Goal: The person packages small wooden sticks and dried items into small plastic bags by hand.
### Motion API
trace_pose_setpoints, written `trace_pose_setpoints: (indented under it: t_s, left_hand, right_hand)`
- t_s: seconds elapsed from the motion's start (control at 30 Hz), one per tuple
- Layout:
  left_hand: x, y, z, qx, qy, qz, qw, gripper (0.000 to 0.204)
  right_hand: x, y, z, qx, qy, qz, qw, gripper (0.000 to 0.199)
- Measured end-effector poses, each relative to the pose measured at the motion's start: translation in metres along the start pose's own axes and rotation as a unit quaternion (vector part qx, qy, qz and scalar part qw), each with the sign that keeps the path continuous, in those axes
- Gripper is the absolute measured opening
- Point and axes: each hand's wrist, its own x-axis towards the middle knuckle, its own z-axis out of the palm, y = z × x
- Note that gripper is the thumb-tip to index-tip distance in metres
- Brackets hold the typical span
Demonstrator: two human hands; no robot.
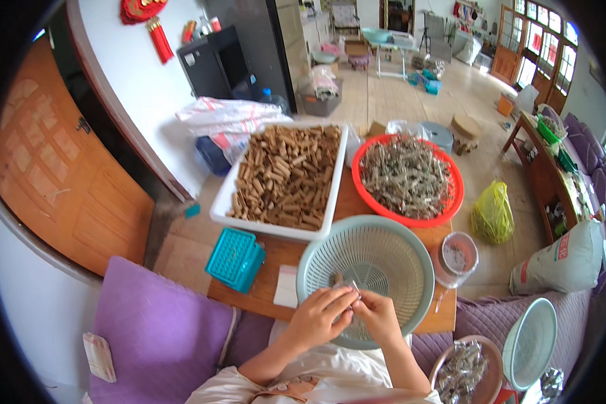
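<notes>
Fingertips [339, 294] of our left hand [318, 315] and right hand [378, 316] pinched a small silvery piece [348, 285] above the grey-green colander [417, 269]; we judged it best kept low and gripped lightly, so anything dropped would land inside the colander.

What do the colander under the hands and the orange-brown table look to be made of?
The colander: probably moulded plastic, fairly matte, given its even pale-green colour and regular slots.
The table: wood or wood-look laminate, judging by its warm brown top; finish unclear.
</notes>
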Motion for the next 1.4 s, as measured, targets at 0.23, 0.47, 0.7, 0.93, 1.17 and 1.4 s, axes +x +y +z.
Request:
trace_pose_setpoints:
  t_s: [0.23, 0.47, 0.7, 0.93, 1.17, 1.4]
  left_hand:
    - [-0.005, 0.002, -0.005, -0.011, -0.016, -0.038, 0.999, 0.031]
    - [-0.011, 0.000, -0.002, -0.058, -0.003, -0.070, 0.996, 0.027]
    - [-0.016, 0.001, 0.003, -0.043, 0.053, -0.082, 0.994, 0.028]
    - [-0.014, 0.005, 0.004, -0.035, 0.079, -0.057, 0.995, 0.028]
    - [-0.012, 0.000, 0.006, -0.037, 0.035, -0.043, 0.998, 0.025]
    - [-0.014, -0.006, 0.006, -0.029, -0.012, 0.035, 0.999, 0.024]
  right_hand:
    - [0.000, 0.007, 0.004, -0.038, 0.004, -0.021, 0.999, 0.029]
    - [-0.005, 0.001, 0.010, -0.115, 0.033, -0.034, 0.992, 0.020]
    - [-0.008, -0.004, 0.018, -0.178, 0.086, -0.061, 0.978, 0.019]
    - [-0.010, 0.007, 0.017, -0.098, 0.167, -0.088, 0.977, 0.020]
    - [-0.013, -0.006, 0.012, 0.007, 0.056, -0.030, 0.998, 0.022]
    - [-0.011, -0.005, -0.007, -0.060, -0.034, 0.016, 0.997, 0.022]
